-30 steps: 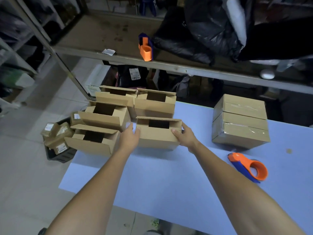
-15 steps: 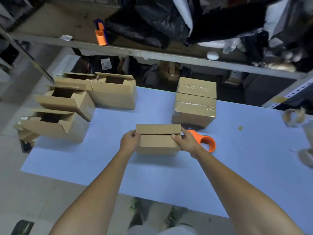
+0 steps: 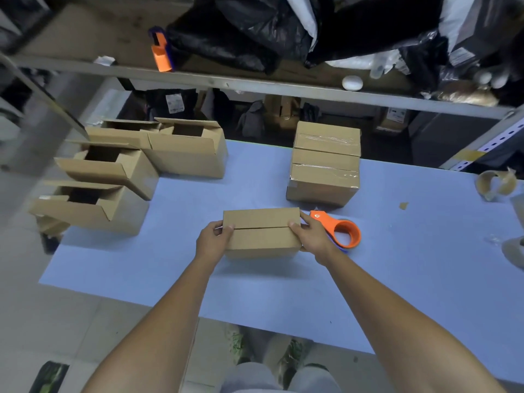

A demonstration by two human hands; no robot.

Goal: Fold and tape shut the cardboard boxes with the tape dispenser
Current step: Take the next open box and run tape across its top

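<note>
1 room: grey tiled floor (image 3: 42, 321) at the left; a long metal shelf (image 3: 255, 83) runs behind the table and carries black bags (image 3: 241, 32) and a second dispenser (image 3: 161, 52), also orange.
Table (image 3: 397, 279): light blue top; all boxes stand on it.
Open boxes (image 3: 187, 157): 4, flaps up, grouped at the far left corner.
Taped boxes (image 3: 326, 177): 2, stacked, at the far middle.
Held box (image 3: 262, 236): flaps folded flat, seam showing, on the table in the middle.
Left hand (image 3: 212, 241): fingers curled around the left end of this box, thumb on top.
Right hand (image 3: 312, 236): same grip on the right end.
Tape dispenser (image 3: 344, 232): orange, lying just right of the box, partly behind the right hand.
Tape core (image 3: 496, 182): cardboard ring at the far right edge.
</note>
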